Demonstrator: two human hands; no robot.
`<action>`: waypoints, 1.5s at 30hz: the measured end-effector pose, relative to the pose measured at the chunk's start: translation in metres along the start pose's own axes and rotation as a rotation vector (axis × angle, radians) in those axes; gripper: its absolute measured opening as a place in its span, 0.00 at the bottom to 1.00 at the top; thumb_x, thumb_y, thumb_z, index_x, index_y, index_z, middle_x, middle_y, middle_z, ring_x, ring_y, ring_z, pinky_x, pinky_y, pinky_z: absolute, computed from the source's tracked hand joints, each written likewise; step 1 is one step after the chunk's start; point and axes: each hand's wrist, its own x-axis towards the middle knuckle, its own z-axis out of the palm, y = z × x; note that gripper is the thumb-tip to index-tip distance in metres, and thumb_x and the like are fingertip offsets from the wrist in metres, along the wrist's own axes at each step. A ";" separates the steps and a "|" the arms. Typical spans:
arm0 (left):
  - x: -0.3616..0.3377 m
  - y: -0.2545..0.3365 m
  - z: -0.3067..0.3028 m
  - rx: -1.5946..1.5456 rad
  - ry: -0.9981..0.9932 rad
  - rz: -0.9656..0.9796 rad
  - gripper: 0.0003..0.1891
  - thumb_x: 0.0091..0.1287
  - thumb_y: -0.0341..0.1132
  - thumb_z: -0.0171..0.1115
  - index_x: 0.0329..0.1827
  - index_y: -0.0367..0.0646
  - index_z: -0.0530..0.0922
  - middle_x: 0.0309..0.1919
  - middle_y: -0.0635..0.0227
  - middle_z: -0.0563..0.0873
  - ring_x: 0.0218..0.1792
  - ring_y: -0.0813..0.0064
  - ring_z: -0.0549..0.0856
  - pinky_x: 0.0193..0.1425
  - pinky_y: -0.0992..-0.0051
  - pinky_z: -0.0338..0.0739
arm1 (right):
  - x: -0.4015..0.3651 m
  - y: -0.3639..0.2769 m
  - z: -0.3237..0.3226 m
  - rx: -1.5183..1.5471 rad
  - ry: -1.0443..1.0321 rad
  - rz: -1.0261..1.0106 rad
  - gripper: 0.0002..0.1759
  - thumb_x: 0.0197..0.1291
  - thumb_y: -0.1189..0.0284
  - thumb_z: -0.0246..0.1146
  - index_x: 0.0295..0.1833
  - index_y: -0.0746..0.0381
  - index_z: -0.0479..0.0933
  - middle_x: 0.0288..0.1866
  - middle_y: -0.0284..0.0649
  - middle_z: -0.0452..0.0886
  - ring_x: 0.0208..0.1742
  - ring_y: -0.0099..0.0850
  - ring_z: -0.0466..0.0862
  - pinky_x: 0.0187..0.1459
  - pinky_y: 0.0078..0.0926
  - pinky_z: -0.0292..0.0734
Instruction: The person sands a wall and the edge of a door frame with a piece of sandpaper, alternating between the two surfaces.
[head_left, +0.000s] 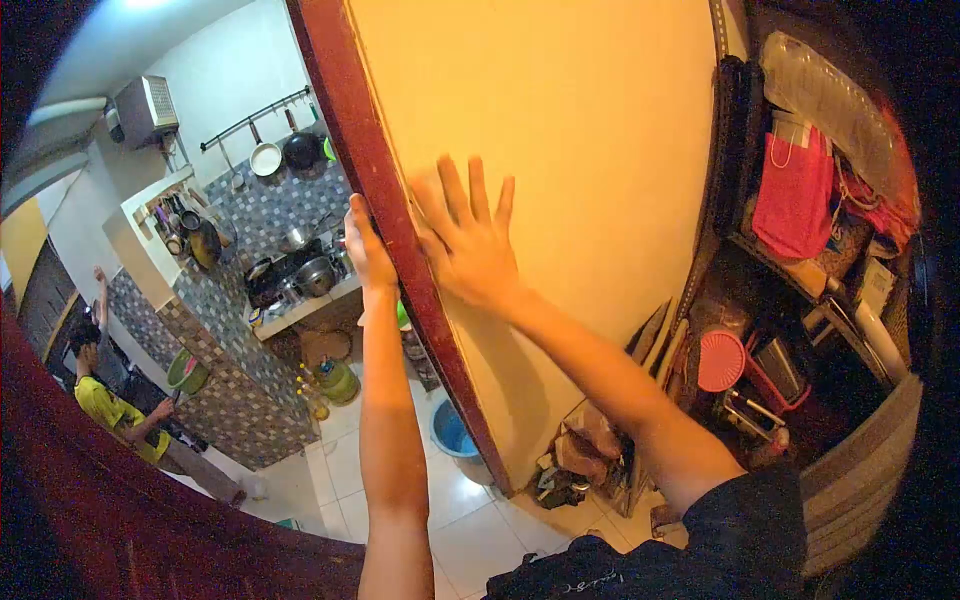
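Observation:
My right hand [468,242] lies against the yellow wall [560,150] with its fingers spread wide, close to the dark red door frame [375,150]. On the other side of that frame is my left hand [370,250], pointing upward and resting along the frame's edge. It is seen from the side, with its fingers stretched out and partly hidden behind one another. Neither hand holds any object that I can see. The frame's edge runs between the two hands, slanting down to the floor.
Left of the frame is a kitchen with a stove with pots [300,275], hanging pans [265,158], a green gas cylinder [338,382] and a blue bucket [453,428]. A person in a yellow shirt [115,415] stands farther left. Right are shelves with a pink bag [793,195].

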 end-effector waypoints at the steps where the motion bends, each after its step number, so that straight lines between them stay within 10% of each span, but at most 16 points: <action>1: 0.001 -0.001 0.002 0.021 0.030 0.063 0.30 0.80 0.62 0.46 0.54 0.39 0.76 0.45 0.68 0.83 0.45 0.76 0.82 0.53 0.75 0.76 | -0.001 -0.002 -0.001 -0.002 0.003 -0.001 0.33 0.76 0.52 0.47 0.84 0.45 0.56 0.87 0.46 0.46 0.85 0.59 0.43 0.73 0.81 0.26; 14: -0.004 0.004 0.006 -0.072 0.032 0.010 0.30 0.80 0.61 0.45 0.58 0.39 0.75 0.49 0.67 0.84 0.47 0.76 0.83 0.54 0.74 0.77 | 0.308 -0.018 -0.033 -0.161 0.579 0.009 0.33 0.78 0.52 0.43 0.81 0.54 0.59 0.85 0.51 0.53 0.84 0.59 0.50 0.70 0.86 0.37; 28: -0.007 0.006 0.008 -0.019 0.048 0.079 0.30 0.81 0.59 0.44 0.60 0.37 0.76 0.54 0.64 0.84 0.53 0.72 0.83 0.61 0.72 0.75 | 0.009 -0.025 -0.001 0.006 0.069 0.075 0.36 0.74 0.57 0.53 0.84 0.44 0.54 0.87 0.46 0.46 0.85 0.61 0.42 0.70 0.85 0.27; 39: 0.005 -0.011 0.000 0.021 0.029 0.139 0.31 0.81 0.60 0.43 0.59 0.36 0.75 0.52 0.66 0.82 0.50 0.73 0.80 0.59 0.71 0.73 | 0.268 -0.014 -0.020 -0.271 0.561 0.038 0.32 0.78 0.53 0.41 0.83 0.52 0.56 0.86 0.51 0.51 0.84 0.59 0.49 0.70 0.86 0.34; 45: -0.003 -0.001 0.011 -0.088 0.112 0.102 0.32 0.82 0.59 0.43 0.61 0.35 0.76 0.55 0.62 0.83 0.54 0.71 0.80 0.63 0.71 0.72 | 0.316 -0.005 -0.042 -0.035 0.421 0.027 0.32 0.78 0.54 0.41 0.83 0.52 0.56 0.86 0.54 0.48 0.84 0.62 0.47 0.70 0.85 0.34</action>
